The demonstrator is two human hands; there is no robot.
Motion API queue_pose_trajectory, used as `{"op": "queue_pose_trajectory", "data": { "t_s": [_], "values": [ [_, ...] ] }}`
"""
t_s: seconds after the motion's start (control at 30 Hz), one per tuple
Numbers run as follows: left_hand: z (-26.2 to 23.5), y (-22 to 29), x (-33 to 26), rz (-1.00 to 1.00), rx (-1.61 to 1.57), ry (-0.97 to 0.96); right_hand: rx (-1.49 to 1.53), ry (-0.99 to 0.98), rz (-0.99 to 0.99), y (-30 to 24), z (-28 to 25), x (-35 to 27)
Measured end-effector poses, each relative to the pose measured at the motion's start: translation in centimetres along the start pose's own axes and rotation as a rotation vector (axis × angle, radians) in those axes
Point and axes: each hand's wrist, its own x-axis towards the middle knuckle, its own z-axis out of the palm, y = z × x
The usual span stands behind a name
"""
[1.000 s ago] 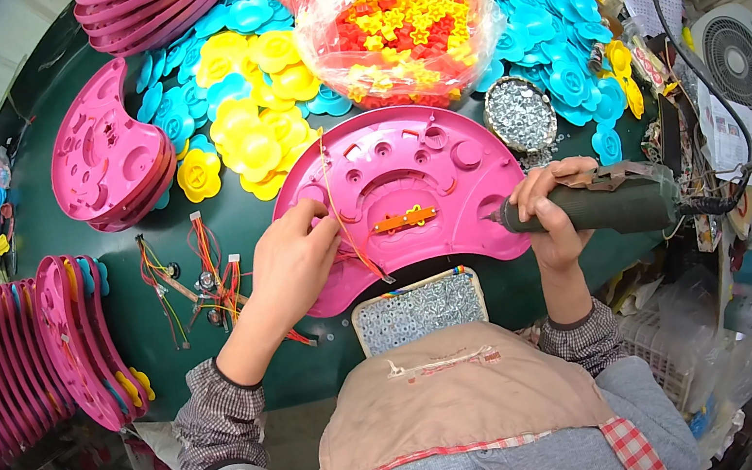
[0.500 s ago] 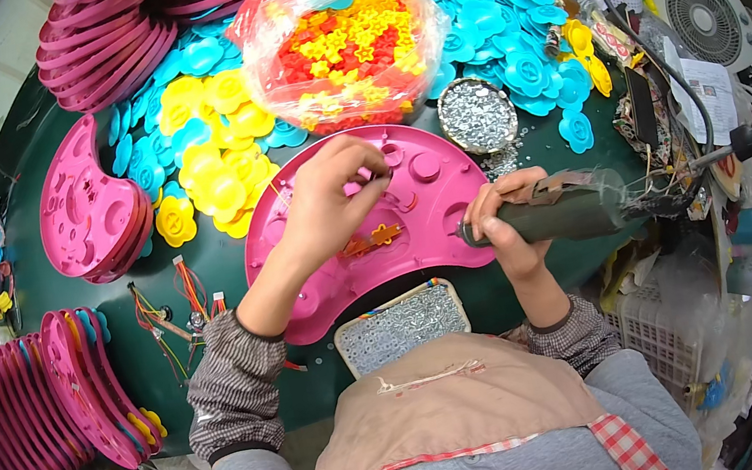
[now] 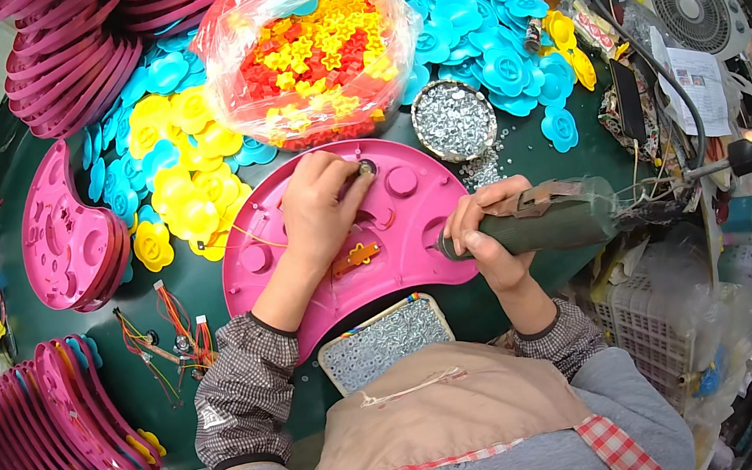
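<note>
A pink curved plastic shell lies hollow side up in front of me, with round posts and thin wires in it. My left hand reaches over its far part, thumb and forefinger closed on a small round metal-looking part at the shell's far edge. My right hand is wrapped around a dark green electric screwdriver, held nearly level, its tip pointing left over the shell's right end. An orange star-shaped piece sits in the shell's middle, near my left wrist.
Beyond the shell stand a clear bag of red and yellow pieces and a round dish of screws. A screw tray is at the near side. Blue flowers, yellow flowers, wired parts and stacked pink shells surround it.
My left fingertips have moved slightly toward the shell's far edge, and the round metal part now shows at them. The right hand keeps its grip on the screwdriver. The whole view has shifted a little.
</note>
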Motion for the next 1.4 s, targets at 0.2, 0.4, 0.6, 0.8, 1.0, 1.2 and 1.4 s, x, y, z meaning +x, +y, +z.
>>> {"op": "queue_pose_trajectory", "data": {
  "t_s": [0.2,0.4,0.6,0.8,1.0,1.2,1.4],
  "values": [
    [0.3,0.6,-0.1,0.037,0.075,0.000,-0.061,0.120,-0.286,-3.5,-1.0,4.4],
    [-0.6,1.5,0.8,-0.086,0.184,-0.135,-0.267,0.197,-0.352,0.1,-4.2,8.3],
    [-0.5,2.5,1.1,-0.174,0.149,-0.249,-0.255,0.241,-0.267,2.3,-5.1,8.7],
    [0.1,2.9,-0.8,-0.185,0.070,-0.111,-0.155,0.202,-0.363,-0.9,-3.0,8.5],
    [-0.7,4.2,0.0,-0.076,-0.197,-0.122,0.022,0.153,-0.339,-3.9,-0.1,7.0],
    [-0.7,5.6,0.1,-0.361,-0.609,-0.487,0.082,0.086,-0.259,-4.4,1.1,5.6],
    [-1.2,5.8,-1.1,-0.114,-0.375,-0.267,0.135,0.077,-0.227,-4.9,1.8,5.2]
  ]
}}
